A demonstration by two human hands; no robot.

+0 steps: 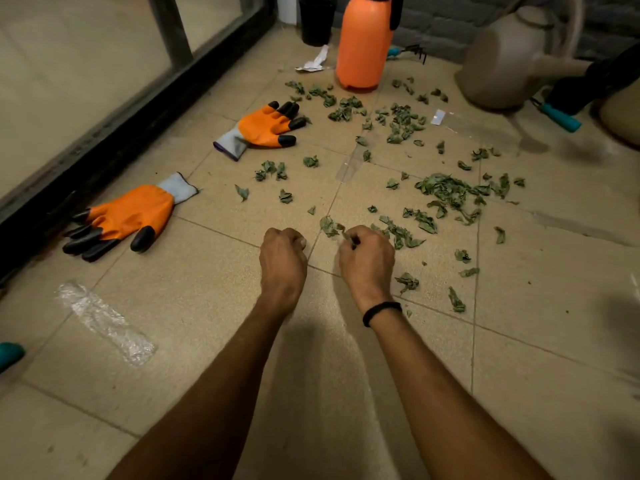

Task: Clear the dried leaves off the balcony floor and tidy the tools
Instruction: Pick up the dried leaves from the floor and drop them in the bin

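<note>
- Left hand, far in front of the sprayer: fingers curled tight, can't tell if anything is inside.
- Right hand beside it: fingers pinching leaves, probably gathering them by hand.
- Leaves scattered over the floor up to the sprayer.
- Gloves front-left of the sprayer, unworn and not yet tidied.

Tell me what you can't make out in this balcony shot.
Left hand: head view, fist seen from behind; its knuckles hide whether it holds anything.
Right hand: pinches dried leaves; fingers hide how many.
Teal handle: cut off by the left edge, tool unknown.
Orange sprayer: top cut off by the upper edge.
Dark shape, right edge: too blurred to name.
</note>
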